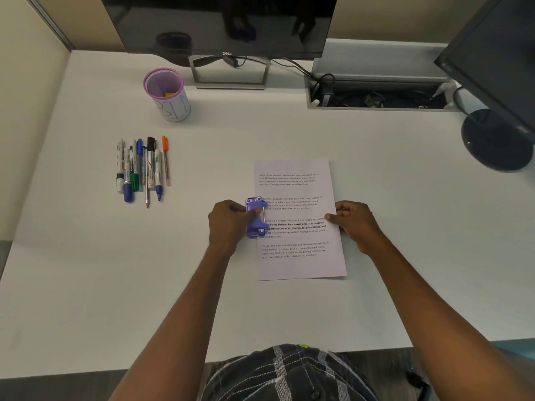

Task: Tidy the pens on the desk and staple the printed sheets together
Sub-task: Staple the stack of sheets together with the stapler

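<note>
The printed sheets lie flat on the white desk between the two hands. The left hand grips a purple stapler set over the sheets' left edge, about halfway down. The right hand pinches their right edge, fingers curled. The top page is white with four short blocks of black text. The pens lie side by side well to the left, near a purple mesh cup.
</note>
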Available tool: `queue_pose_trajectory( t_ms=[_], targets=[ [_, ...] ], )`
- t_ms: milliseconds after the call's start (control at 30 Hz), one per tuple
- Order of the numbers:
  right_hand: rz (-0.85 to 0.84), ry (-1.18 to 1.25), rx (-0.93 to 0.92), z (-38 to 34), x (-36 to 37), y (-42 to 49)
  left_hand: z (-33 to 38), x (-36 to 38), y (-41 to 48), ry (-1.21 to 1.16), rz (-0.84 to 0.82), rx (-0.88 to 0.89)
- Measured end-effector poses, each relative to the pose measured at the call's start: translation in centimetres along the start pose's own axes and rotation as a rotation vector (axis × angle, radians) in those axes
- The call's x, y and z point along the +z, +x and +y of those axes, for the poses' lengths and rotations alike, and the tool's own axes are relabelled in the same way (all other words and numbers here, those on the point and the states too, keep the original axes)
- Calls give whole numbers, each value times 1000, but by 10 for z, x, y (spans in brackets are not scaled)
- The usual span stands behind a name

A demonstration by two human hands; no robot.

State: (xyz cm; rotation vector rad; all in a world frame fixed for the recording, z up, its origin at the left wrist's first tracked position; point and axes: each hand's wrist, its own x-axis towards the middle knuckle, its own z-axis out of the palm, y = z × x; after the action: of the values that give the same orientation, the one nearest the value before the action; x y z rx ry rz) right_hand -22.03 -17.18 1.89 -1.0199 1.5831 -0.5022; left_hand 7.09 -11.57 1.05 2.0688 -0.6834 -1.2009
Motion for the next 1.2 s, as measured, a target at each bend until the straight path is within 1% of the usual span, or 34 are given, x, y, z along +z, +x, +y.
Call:
queue_pose_trajectory(
  t_ms=[133,333,467,533,667,833,967,1133,1200],
  targets=[
    [-5,-5,-14,3,-1,1,-4,2,1,8,40,-13],
    [-15,-36,-41,2,-2,3,-7,2,5,67,41,-40],
    [-3,-31,-44,8,-1,5,-4,4,-1,251,104,-32],
    [8,-24,-58,10,0,5,0,3,-3,292,112,-43],
    [0,-34,-62,12,-2,7,3,0,-2,252,69,-59],
    [9,-56,-67,12,-2,9,11,2,-4,201,2,-32],
    [-4,-45,-81,13,-3,7,8,5,-7,218,31,-7],
    [9,-55,-88,13,-2,9,3,5,-1,241,45,-9],
    [17,-75,-92,15,-1,10,1,5,0,258,75,-27]
  ],
)
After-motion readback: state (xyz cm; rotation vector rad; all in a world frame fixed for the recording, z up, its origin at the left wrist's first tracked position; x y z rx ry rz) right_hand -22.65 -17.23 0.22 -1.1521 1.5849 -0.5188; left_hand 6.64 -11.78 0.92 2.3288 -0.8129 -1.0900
